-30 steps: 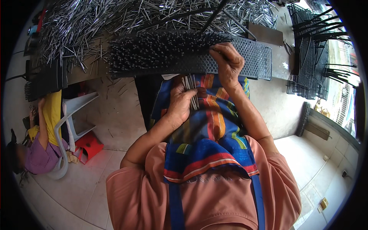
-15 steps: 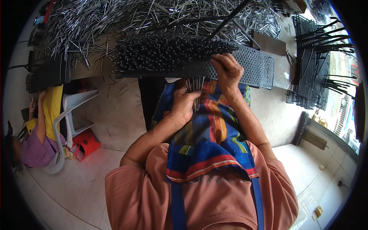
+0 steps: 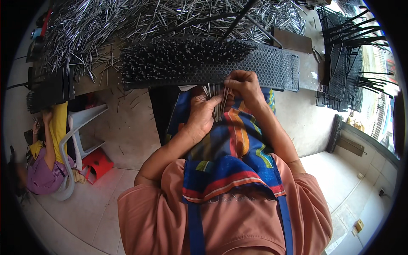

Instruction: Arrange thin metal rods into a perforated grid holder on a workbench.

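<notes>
My left hand (image 3: 202, 114) is closed around a bundle of thin metal rods (image 3: 218, 111), held upright over my striped apron, just below the rack's near edge. Beside it, my right hand (image 3: 246, 88) is closed in a pinch at the top of the bundle, its fingertips on a rod; how many it grips is too small to tell. In front of both hands lies a long perforated metal rack (image 3: 274, 66). Rods with dark tips (image 3: 182, 57) stand densely in its left and middle holes, while the right-hand holes show bare.
Behind the rack, a large heap of loose rods (image 3: 97, 34) covers the bench, with a dark metal bar (image 3: 240, 21) slanting across. Black wire racks (image 3: 342, 59) stand at right. At left, another person (image 3: 46, 165) sits by a grey plastic chair (image 3: 68, 157) and a red bag (image 3: 97, 165).
My right hand has come down from the rack's holes to the bundle in my left hand. The left hand keeps its hold on the rods. The view has shifted slightly.
</notes>
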A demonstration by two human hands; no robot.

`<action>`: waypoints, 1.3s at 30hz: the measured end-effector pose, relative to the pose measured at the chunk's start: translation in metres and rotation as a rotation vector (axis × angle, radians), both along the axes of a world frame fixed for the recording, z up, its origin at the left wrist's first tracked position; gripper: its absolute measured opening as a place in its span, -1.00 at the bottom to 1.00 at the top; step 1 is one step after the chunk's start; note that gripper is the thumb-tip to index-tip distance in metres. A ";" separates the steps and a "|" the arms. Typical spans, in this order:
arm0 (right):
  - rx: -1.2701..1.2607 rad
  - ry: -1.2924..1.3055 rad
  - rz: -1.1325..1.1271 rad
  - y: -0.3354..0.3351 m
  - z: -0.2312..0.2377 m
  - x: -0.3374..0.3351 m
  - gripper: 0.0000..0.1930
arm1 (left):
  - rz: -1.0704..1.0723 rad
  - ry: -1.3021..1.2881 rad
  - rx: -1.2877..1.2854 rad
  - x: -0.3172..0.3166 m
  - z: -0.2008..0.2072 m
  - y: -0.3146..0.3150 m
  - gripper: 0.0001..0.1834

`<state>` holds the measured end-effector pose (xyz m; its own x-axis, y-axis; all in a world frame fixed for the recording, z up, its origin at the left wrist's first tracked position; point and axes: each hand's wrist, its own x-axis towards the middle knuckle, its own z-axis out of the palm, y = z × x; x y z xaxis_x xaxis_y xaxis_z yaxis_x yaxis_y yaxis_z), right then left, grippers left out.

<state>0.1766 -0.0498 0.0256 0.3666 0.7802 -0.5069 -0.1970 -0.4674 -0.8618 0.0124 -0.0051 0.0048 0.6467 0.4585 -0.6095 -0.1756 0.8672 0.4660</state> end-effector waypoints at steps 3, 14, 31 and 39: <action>0.185 -0.055 -0.268 0.002 0.004 0.001 -0.94 | 0.058 0.073 -0.006 -0.004 -0.005 -0.003 -0.79; 0.581 -0.672 -0.284 0.012 -0.022 0.013 -0.87 | -0.036 0.139 0.041 -0.008 -0.002 -0.011 -0.76; 0.654 -0.548 -0.308 0.011 -0.009 0.013 -0.87 | 0.006 0.118 0.035 -0.004 -0.007 -0.007 -0.83; 0.643 -0.504 -0.320 0.003 -0.024 0.015 -0.89 | -0.002 0.101 0.020 -0.004 -0.008 -0.006 -0.82</action>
